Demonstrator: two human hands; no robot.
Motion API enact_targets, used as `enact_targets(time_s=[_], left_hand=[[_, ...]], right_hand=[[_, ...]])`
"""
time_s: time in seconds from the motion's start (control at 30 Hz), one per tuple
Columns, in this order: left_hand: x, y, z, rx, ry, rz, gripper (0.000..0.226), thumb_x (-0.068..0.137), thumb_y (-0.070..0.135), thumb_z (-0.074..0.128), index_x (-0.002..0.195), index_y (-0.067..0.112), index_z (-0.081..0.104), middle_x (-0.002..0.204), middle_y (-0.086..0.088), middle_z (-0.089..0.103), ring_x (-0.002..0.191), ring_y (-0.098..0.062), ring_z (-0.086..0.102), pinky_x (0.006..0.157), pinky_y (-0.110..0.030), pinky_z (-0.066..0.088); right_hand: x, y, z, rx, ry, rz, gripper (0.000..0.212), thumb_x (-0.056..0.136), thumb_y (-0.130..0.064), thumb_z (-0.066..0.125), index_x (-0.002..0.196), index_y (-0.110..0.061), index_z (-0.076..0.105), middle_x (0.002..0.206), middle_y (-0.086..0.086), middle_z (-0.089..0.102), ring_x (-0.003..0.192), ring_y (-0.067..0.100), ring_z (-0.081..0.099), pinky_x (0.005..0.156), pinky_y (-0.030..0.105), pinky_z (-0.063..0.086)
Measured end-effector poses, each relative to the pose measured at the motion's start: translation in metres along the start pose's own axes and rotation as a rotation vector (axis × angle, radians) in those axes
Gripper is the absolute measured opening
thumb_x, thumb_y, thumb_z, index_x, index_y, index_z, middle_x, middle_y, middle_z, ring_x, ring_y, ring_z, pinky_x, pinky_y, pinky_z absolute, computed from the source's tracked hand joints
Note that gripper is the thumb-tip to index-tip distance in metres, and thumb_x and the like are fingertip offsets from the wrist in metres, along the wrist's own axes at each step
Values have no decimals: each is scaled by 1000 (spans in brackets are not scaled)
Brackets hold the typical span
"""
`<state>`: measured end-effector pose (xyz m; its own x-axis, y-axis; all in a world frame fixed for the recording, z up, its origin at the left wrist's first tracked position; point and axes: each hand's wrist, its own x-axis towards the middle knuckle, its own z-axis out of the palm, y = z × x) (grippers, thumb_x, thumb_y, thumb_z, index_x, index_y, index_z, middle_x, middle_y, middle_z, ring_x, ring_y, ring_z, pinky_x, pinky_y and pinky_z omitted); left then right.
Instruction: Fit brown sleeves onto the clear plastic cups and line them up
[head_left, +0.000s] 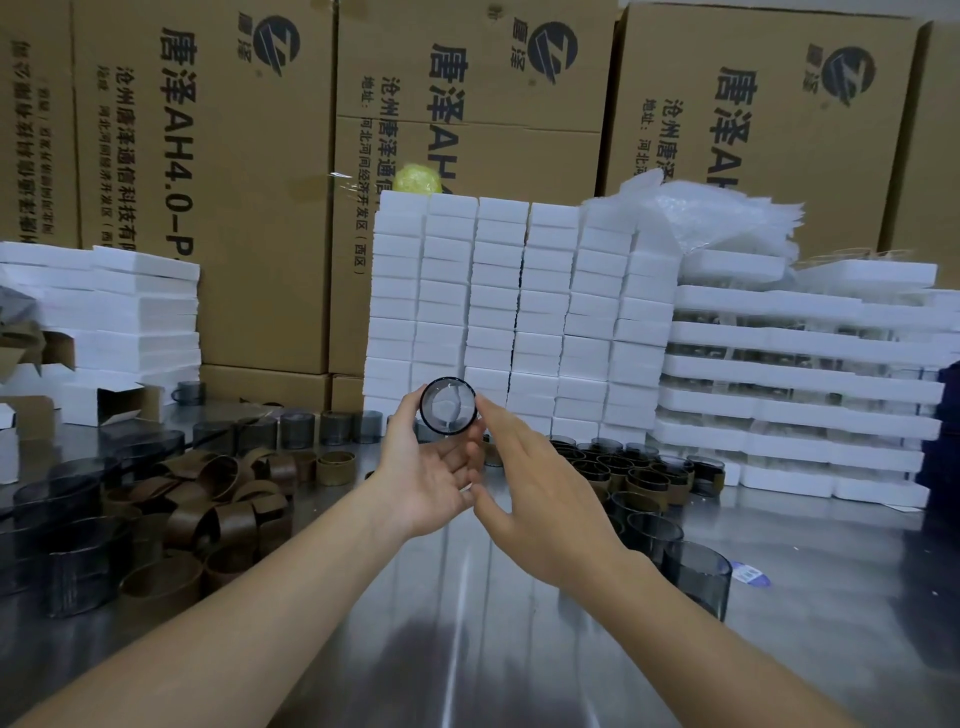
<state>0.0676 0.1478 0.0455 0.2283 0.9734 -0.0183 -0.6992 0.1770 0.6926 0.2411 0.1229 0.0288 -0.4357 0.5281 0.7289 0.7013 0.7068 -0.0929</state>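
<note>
A clear plastic cup (448, 406) is held up in front of me, its round end facing the camera, with no sleeve visible on it. My left hand (426, 467) grips it from the left and below. My right hand (535, 483) is beside it on the right, fingers straight, a fingertip touching the cup's rim. Loose brown sleeves (218, 509) lie in a heap on the left of the steel table (467, 597). Sleeved cups (639, 475) stand grouped at the right. Bare smoky cups (296, 428) stand in a row behind the heap.
White foam trays (519, 312) are stacked high behind the work area and at both sides. Large printed cardboard cartons (260, 156) form the back wall. More bare cups (696, 577) stand at the near right and near left. A small blue-white label (748, 574) lies on the table.
</note>
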Motion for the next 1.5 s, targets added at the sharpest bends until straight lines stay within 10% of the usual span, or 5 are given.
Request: enact_targets(time_s=[0.63, 1.5], left_hand=[[-1, 0, 1, 78, -65, 19, 64, 83, 70, 71, 97, 10, 87, 91, -1, 75, 69, -14, 65, 69, -29, 54], [-4, -1, 2, 78, -42, 30, 62, 84, 69, 68, 94, 10, 85, 88, -2, 73, 68, -15, 65, 61, -29, 55]], right_hand=[[0, -6, -2, 12, 75, 74, 70, 98, -32, 65, 160, -39, 33, 135, -24, 54, 108, 4, 51, 85, 23, 37], [-1, -10, -8, 19, 46, 66, 68, 98, -30, 64, 158, -38, 34, 140, -23, 53, 119, 6, 51, 91, 25, 43]])
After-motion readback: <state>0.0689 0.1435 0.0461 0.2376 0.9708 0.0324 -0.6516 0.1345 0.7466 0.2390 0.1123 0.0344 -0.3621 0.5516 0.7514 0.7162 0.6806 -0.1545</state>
